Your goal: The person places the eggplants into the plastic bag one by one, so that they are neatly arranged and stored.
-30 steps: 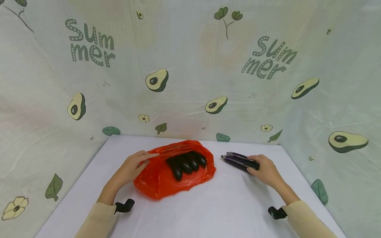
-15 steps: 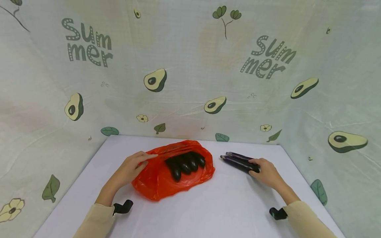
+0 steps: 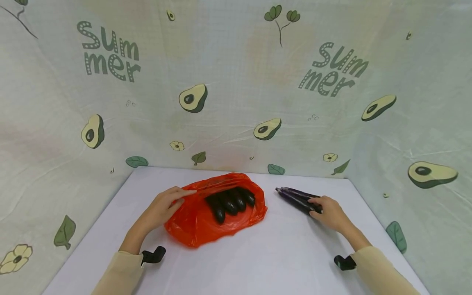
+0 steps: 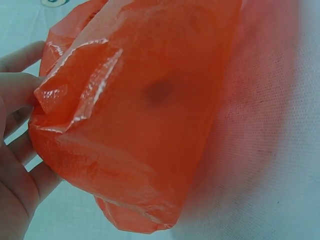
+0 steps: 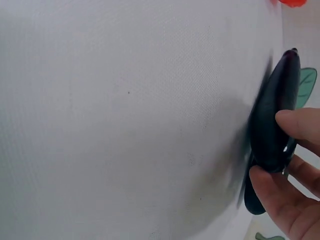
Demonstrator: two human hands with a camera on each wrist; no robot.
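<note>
An orange-red plastic bag (image 3: pixel 191 229) lies spread on the table with its mouth facing the front, and several dark eggplants (image 3: pixel 229 204) lie side by side inside. My left hand (image 3: pixel 166 206) holds the bag's left rim; in the left wrist view its fingers (image 4: pixel 20 92) are at the crumpled edge. To the right of the bag, two eggplants (image 3: pixel 295 200) lie close together, stem ends to the left. My right hand (image 3: pixel 332 213) grips the nearer eggplant (image 5: pixel 275 115) near its blunt end, between thumb and fingers. The other eggplant (image 5: pixel 254 200) is partly hidden behind it.
The white table (image 3: pixel 250 262) is bounded at the back and sides by a hanging cloth (image 3: pixel 228 61) with avocado prints. A strip of bare tabletop lies between the bag and the two eggplants. A black wrist camera (image 3: pixel 154 255) sits at each sleeve.
On the right, the two eggplants have shifted slightly and their stem ends have come together. My right hand has moved only a little. The left hand and bag stay put.
</note>
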